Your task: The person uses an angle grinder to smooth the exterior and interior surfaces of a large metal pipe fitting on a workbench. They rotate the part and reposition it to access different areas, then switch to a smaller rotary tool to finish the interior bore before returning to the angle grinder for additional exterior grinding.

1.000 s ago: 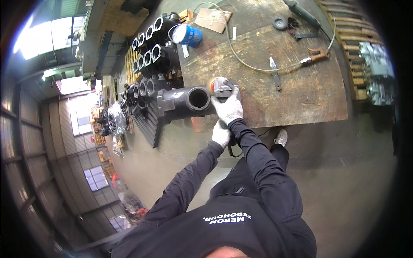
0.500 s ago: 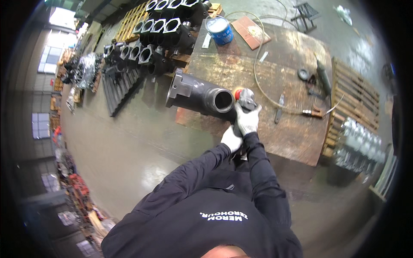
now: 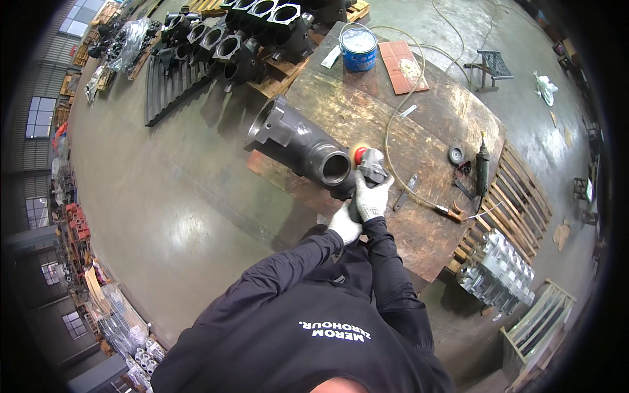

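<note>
Holding grinder (image 3: 373, 169) — right grip (image 3: 373, 197) wrapped behind its head | left grip (image 3: 344, 224) — clasping its dark body

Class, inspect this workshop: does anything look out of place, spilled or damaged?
Two oddities: a crumpled, whitish, plastic-like scrap lies loose on the grey floor, like litter; and the brown wooden tabletop looks scuffed and blotchy, as if worn.

Industrial workshop, handheld grinder (image 3: 373, 165), grouped castings (image 3: 244, 64), wooden pallets (image 3: 513, 194)
</note>
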`<state>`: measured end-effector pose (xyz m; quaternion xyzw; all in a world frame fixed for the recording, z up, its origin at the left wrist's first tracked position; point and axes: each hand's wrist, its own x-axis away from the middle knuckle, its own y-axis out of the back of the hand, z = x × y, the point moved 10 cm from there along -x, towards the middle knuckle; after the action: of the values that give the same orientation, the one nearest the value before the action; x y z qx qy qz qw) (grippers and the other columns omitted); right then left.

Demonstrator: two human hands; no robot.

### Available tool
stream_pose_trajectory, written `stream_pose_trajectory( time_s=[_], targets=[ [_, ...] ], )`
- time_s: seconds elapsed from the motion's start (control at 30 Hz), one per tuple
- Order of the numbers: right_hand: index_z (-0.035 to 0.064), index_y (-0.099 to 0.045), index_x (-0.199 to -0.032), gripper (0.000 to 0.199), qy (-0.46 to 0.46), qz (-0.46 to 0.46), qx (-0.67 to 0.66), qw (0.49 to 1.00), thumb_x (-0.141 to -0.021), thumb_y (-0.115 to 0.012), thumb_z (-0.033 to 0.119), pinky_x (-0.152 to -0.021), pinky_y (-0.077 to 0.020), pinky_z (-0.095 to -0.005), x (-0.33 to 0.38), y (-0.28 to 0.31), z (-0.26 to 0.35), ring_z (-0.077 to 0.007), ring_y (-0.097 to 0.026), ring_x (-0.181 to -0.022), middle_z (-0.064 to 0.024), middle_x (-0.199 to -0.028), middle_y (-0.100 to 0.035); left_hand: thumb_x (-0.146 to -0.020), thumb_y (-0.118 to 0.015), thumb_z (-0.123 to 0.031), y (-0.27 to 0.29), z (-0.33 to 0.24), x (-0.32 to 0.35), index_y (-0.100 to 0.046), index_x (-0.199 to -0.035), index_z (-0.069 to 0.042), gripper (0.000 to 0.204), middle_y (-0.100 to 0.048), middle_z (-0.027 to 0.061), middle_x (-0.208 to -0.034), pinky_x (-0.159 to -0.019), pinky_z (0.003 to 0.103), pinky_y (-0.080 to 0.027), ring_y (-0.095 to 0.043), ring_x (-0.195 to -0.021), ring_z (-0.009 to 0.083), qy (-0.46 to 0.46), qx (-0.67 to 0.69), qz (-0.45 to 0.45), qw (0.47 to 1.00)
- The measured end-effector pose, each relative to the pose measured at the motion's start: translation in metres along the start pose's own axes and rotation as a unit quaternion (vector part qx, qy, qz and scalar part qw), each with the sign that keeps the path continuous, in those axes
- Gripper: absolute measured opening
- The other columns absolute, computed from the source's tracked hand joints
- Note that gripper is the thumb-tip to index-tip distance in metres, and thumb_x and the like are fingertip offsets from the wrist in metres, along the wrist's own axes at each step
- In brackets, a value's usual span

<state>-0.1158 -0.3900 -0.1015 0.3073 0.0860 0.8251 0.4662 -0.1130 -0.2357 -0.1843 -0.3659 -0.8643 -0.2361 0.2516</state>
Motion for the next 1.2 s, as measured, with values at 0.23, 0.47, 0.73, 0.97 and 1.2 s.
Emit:
stream_pose_trajectory(
  time_s=[0.23, 0.47, 0.73, 0.97, 1.2],
  targets=[
    [-0.0025, -0.031, -0.145, 0.095, 0.033, 0.085, -0.054, 0.994, -0.08, -0.081, 0.046, -0.096, -0.0503, -0.046, -0.021, -0.007, 0.012, -0.0459, -0.065, -0.112, -0.0322, -0.12, -0.065, -0.075, -0.079, -0.017, 0.007, -0.015, -0.005, -0.056, -0.121, -0.001, 0.053, -0.069, 0.0209, -0.113, -0.095, 0.04, -0.051, -0.067, -0.109, 0.0317, -0.036, 0.102, -0.099, 0.989],
    [0.0033, -0.033, -0.143, 0.089, 0.03, 0.119, -0.049, 0.991, -0.079, -0.081, 0.043, -0.094, -0.0517, -0.0466, -0.03, -0.006, 0.029, -0.0442, -0.067, -0.109, -0.0304, -0.116, -0.067, -0.091, -0.064, -0.003, -0.002, -0.03, -0.006, -0.046, -0.135, 0.001, 0.048, -0.06, 0.0154, -0.132, -0.106, 0.036, -0.045, -0.059, -0.124, 0.0238, -0.006, 0.069, -0.089, 0.994],
    [0.0063, -0.036, -0.141, 0.084, 0.089, 0.122, -0.029, 0.988, -0.079, -0.082, 0.041, -0.094, -0.0511, -0.0469, -0.022, -0.016, 0.075, -0.044, -0.067, -0.11, -0.0304, -0.117, -0.066, -0.087, -0.064, 0.002, 0.015, -0.047, -0.012, -0.045, -0.135, 0.001, 0.052, -0.061, 0.0168, -0.132, -0.105, 0.036, -0.046, -0.058, -0.125, 0.0251, -0.047, 0.166, -0.106, 0.979],
    [-0.0006, -0.036, -0.139, 0.086, 0.144, 0.069, -0.023, 0.987, -0.08, -0.083, 0.041, -0.096, -0.0499, -0.0439, -0.006, -0.022, 0.101, -0.04, -0.066, -0.113, -0.0294, -0.12, -0.064, -0.072, -0.083, -0.014, 0.041, -0.068, -0.005, -0.038, -0.147, -0.002, 0.089, -0.061, 0.0256, -0.133, -0.107, 0.04, -0.046, -0.059, -0.127, 0.0355, -0.048, 0.148, -0.112, 0.982],
    [-0.0052, -0.035, -0.138, 0.087, 0.119, -0.007, -0.032, 0.992, -0.081, -0.084, 0.038, -0.103, -0.0455, -0.0407, 0.029, -0.032, 0.102, -0.0333, -0.061, -0.118, -0.026, -0.128, -0.058, -0.074, -0.087, -0.029, 0.089, -0.088, 0.032, -0.045, -0.134, 0.002, 0.079, -0.064, 0.0246, -0.127, -0.103, 0.041, -0.048, -0.061, -0.123, 0.0359, -0.003, 0.003, 0.019, 1.0]
  ],
)
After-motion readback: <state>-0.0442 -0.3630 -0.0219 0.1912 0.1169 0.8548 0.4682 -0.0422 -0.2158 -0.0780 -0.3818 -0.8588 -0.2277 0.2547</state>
